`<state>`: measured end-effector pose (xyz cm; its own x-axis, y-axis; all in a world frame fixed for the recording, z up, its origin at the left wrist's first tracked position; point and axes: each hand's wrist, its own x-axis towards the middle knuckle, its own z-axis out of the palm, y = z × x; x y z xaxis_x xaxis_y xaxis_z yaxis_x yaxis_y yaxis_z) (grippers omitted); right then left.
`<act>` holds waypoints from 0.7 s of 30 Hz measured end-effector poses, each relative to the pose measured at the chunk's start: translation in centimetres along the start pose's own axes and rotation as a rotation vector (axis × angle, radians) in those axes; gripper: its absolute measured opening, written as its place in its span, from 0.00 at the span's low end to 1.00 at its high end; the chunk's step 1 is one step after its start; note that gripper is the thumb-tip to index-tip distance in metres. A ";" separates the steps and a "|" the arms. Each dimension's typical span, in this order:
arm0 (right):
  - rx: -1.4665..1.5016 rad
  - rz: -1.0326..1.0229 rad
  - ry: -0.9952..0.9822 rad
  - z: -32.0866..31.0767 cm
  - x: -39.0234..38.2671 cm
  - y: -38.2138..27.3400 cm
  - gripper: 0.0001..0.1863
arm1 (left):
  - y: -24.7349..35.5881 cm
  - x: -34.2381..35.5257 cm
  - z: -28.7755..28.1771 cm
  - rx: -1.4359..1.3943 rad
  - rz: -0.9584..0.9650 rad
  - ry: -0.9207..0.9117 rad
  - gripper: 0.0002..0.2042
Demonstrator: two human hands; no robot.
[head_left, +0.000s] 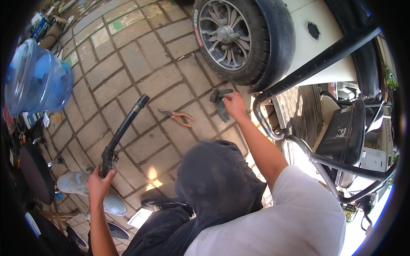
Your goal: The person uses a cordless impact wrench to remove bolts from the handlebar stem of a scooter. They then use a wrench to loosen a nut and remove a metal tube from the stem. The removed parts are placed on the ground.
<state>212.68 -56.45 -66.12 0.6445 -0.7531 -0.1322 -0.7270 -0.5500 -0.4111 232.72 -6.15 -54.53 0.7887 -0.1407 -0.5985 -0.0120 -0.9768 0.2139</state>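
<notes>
At the left, my left hand (pixel 101 184) is closed round the lower end of a slightly bent black metal tube (pixel 121 129), which has a bracket-like fitting near my fingers. The tube slants up and to the right above the paving. My right hand (pixel 235 105), reaching forward, pinches a dark green cloth (pixel 223 112) low over the bricks beside the wheel; whether it is a rag or a glove I cannot tell. Between the two hands, a pair of pliers (pixel 180 116) with orange handles lies on the paving.
A vehicle's wheel (pixel 226 35) with a black tyre stands ahead on the right, beside bent black frame tubes (pixel 316 64). A large blue water bottle (pixel 40 79) is at the far left, above a dark round stool seat (pixel 36 173). Pale shoes (pixel 73 183) are near my left hand.
</notes>
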 end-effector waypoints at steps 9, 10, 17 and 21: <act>0.873 -0.159 -0.433 -4.3 -0.6 -11.7 0.10 | 5.8 -0.7 -3.0 -0.298 0.358 0.348 0.10; 0.891 -0.193 -0.501 -4.5 -0.5 -13.5 0.10 | 7.2 -1.1 -3.5 -0.413 0.400 0.324 0.09; 0.832 -0.514 -0.799 -4.1 -0.1 -23.4 0.10 | 13.5 -2.8 -5.4 -0.567 0.571 0.307 0.08; 0.824 -0.644 -0.852 -3.9 -0.2 -25.8 0.10 | 13.4 -3.1 -5.8 -0.499 0.599 0.459 0.09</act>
<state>230.41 -43.51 -51.98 0.9788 0.1770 -0.1029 -0.0831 -0.1158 -0.9898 233.70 -17.84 -45.36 0.9051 -0.4203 0.0646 -0.3156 -0.5622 0.7644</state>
